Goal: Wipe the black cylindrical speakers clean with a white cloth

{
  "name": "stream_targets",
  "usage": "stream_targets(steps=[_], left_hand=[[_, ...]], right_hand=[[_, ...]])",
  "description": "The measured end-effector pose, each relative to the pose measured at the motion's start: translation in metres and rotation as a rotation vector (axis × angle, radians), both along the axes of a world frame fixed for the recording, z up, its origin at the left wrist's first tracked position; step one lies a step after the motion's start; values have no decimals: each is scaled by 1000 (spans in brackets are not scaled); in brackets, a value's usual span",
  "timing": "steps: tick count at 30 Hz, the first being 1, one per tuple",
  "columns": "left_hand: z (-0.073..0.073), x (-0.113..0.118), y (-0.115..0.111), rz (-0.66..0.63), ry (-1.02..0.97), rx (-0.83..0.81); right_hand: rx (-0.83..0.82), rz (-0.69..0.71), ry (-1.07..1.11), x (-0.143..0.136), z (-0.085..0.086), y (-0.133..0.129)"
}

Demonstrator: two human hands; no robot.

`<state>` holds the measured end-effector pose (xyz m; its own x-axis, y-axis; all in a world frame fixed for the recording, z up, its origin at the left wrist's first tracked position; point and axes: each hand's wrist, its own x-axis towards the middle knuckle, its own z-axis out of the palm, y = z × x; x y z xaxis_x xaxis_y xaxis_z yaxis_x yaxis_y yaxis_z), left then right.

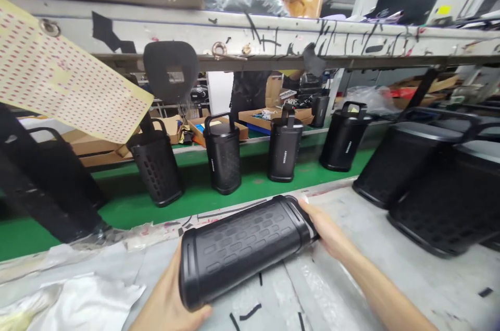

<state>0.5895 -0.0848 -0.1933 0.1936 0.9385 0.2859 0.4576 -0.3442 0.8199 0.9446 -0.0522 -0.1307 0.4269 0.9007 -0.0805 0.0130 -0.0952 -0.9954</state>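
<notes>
A black portable speaker (246, 247) with a brick-like pattern of raised ovals lies on its side, held between both hands over the grey worktop (336, 289). My left hand (172, 289) grips its lower left end, the thumb showing below the edge. At the other end, my right hand (322, 224) is closed around the top, by the carry handle. Part of the fingers of each hand is hidden behind the speaker.
Similar speakers (222, 156) stand upright on a green belt (253, 177) beyond the worktop, and two more (410, 159) stand at right. A sticker sheet (70, 70) hangs from the shelf edge (273, 41). White cloth (86, 302) lies at left, with black tape scraps (250, 313) in front.
</notes>
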Motion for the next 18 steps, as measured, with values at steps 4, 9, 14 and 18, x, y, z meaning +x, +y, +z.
stream_targets(steps=[4, 9, 14, 18], left_hand=[[20, -5, -7, 7, -20, -68], [73, -22, 6, 14, 9, -42], [117, 17, -4, -190, 257, 144], [138, 58, -23, -284, 401, 211]], right_hand=[[54, 37, 202, -20, 1, -22], [196, -3, 266, -26, 18, -44], [395, 141, 103, -49, 48, -66], [552, 283, -177, -54, 71, -78]])
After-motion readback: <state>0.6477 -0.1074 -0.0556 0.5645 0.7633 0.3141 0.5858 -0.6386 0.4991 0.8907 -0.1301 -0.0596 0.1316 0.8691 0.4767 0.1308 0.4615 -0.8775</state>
